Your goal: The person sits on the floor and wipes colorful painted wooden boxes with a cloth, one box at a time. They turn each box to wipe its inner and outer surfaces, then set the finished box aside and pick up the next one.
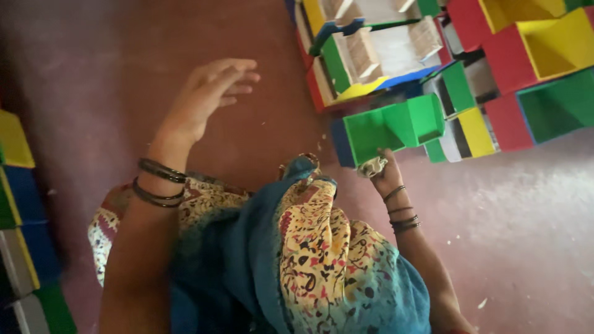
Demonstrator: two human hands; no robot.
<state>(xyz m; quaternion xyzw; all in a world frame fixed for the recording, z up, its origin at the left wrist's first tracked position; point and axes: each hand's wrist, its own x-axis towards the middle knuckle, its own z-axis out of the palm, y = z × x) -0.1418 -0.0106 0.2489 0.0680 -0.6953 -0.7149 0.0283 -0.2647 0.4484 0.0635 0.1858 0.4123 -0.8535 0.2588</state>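
My left hand (207, 96) hovers over the reddish floor, fingers spread, holding nothing. My right hand (385, 174) grips a crumpled pale cloth or paper (372, 166) and presses it against the lower edge of a green painted wooden box (396, 127) with a blue side. Dark bangles circle both wrists. My lap, wrapped in blue and patterned yellow fabric (309, 247), fills the lower middle of the view.
Several painted wooden boxes in red, yellow, green and blue (526, 55) are piled at the top right. More painted pieces (18, 204) are stacked along the left edge. The floor (532, 216) at the right looks pale and dusty with small flecks.
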